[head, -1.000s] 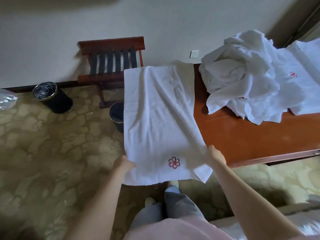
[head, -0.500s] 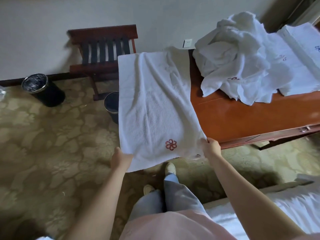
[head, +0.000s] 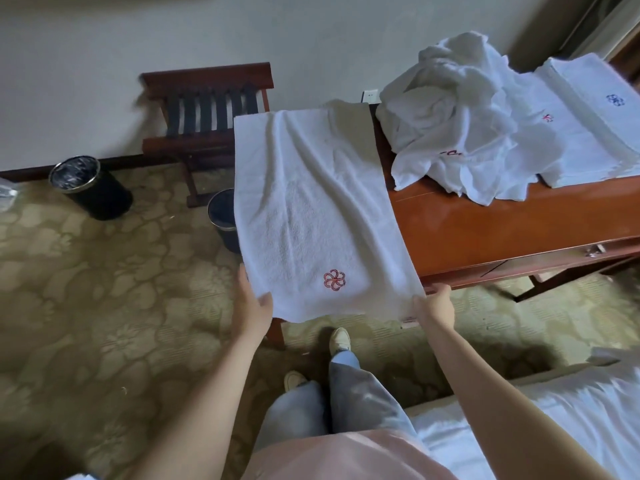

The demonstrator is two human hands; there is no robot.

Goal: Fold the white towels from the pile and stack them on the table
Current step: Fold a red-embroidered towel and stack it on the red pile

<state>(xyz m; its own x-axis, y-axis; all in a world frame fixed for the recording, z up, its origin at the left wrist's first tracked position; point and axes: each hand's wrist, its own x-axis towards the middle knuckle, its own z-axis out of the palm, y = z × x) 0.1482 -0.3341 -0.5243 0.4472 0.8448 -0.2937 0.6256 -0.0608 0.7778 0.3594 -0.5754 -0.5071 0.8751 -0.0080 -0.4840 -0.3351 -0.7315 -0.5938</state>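
Head view: left hand (head: 251, 306) and right hand (head: 434, 308) pinch towel (head: 311, 202) near corners; pile (head: 450, 116) beyond right, bin (head: 223, 220) beyond left.

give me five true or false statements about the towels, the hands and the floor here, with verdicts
1. The left hand and the right hand each hold a near corner of the spread towel. True.
2. The flower stitched on the spread towel is blue. False: it is red.
3. A crumpled pile of white towels lies on the table. True.
4. The spread towel is folded into a small square. False: it lies open at full length over the table's end.
5. The floor holds a single waste container. False: there are two, a dark bin near the wall and a second bin partly behind the spread towel.
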